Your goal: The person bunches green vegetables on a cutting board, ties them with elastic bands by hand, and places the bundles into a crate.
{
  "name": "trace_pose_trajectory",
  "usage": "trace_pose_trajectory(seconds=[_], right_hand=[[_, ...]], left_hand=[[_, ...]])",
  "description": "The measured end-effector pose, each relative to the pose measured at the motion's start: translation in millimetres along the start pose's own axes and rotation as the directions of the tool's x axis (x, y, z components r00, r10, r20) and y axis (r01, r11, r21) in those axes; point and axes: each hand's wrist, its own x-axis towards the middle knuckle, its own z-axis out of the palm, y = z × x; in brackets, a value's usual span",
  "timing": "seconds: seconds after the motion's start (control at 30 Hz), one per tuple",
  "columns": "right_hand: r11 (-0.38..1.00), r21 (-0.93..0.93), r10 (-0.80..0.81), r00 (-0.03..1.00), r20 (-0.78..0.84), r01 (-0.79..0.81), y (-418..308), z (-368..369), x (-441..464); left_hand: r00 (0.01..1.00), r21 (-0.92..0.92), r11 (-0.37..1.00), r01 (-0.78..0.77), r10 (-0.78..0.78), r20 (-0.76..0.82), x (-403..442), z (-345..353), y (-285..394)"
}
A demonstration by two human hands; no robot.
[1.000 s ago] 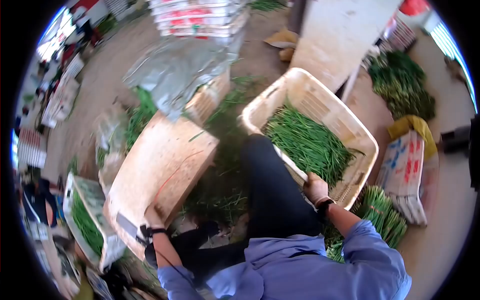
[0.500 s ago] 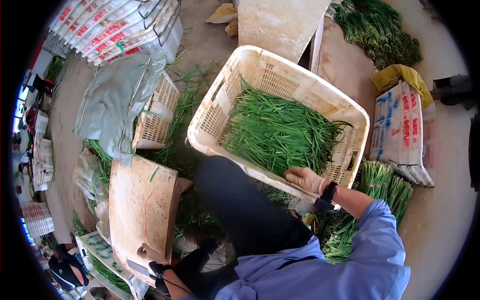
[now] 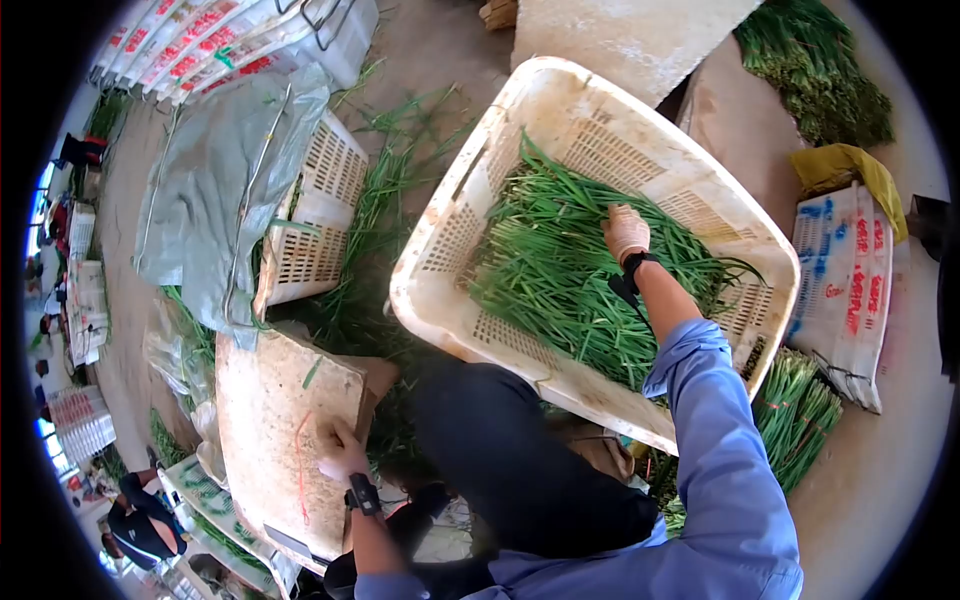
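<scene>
A large white plastic basket (image 3: 455, 335) stands tilted beside my knee, with loose long green stems (image 3: 560, 275) lying in it. My right hand (image 3: 626, 232), in a pale glove, is inside the basket with its fingers closed on the upper stems. Over the worn board (image 3: 265, 410) at the left is my left hand (image 3: 343, 452), its fingers curled in near the board's right side; whether they hold anything is too small to tell. A thin red strand (image 3: 301, 470) lies on the board next to that hand.
Behind the board, a grey plastic sheet (image 3: 205, 200) covers part of a slatted crate (image 3: 318, 225). Tied green bundles (image 3: 795, 410) and printed white boxes (image 3: 845, 290) stand at the right. A person (image 3: 142, 525) is at the lower left.
My right hand has moved from the basket's near rim onto the stems inside. My left hand has shifted up and right over the board. The view has also shifted.
</scene>
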Motion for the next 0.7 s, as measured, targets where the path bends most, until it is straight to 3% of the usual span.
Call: trace_pose_trajectory(seconds=[0.03,0.1,0.17,0.4,0.43,0.5,0.57,0.63,0.7], right_hand=[[0.998,-0.025,0.051,0.995,0.082,-0.049,-5.2,4.6,4.0],[0.998,-0.055,0.016,0.995,0.094,-0.010,-7.9,15.7,7.0],[0.992,-0.125,-0.014,1.000,-0.013,0.012,-5.8,29.2,8.2],[0.950,0.283,-0.053,0.964,-0.262,0.129,23.7,-7.5,-19.2],[0.923,0.351,-0.052,0.957,-0.286,0.155,28.0,-21.5,-26.0],[0.766,0.641,0.061,0.986,-0.152,0.052,34.1,-53.1,-43.1],[0.683,0.729,0.158,0.983,-0.096,-0.038,36.2,-96.9,-64.9],[0.620,0.782,0.139,0.971,-0.194,0.067,51.4,-117.5,-80.0],[0.813,0.581,0.205,0.954,-0.221,-0.040,54.5,-159.0,-104.9]], left_hand=[[0.998,0.031,0.998,-0.061,0.061,-0.006,-1.3,0.2,-1.3],[0.998,0.047,0.997,-0.057,0.059,-0.038,-1.9,4.0,-1.6],[0.996,0.060,0.996,-0.058,0.062,-0.064,-2.5,4.6,0.1],[0.996,0.098,0.992,-0.076,0.080,-0.043,-2.8,4.4,-3.1],[0.996,0.090,0.993,-0.076,0.079,-0.036,-2.7,2.9,0.0],[0.997,0.078,0.994,-0.076,0.078,-0.020,-2.5,-2.4,4.9],[0.994,0.088,0.991,-0.099,0.104,-0.046,-2.2,-3.2,7.4],[0.990,0.104,0.988,-0.118,0.125,-0.067,-3.7,-2.0,4.8],[0.986,0.123,0.983,-0.135,0.146,-0.084,-5.3,4.1,-4.4]])
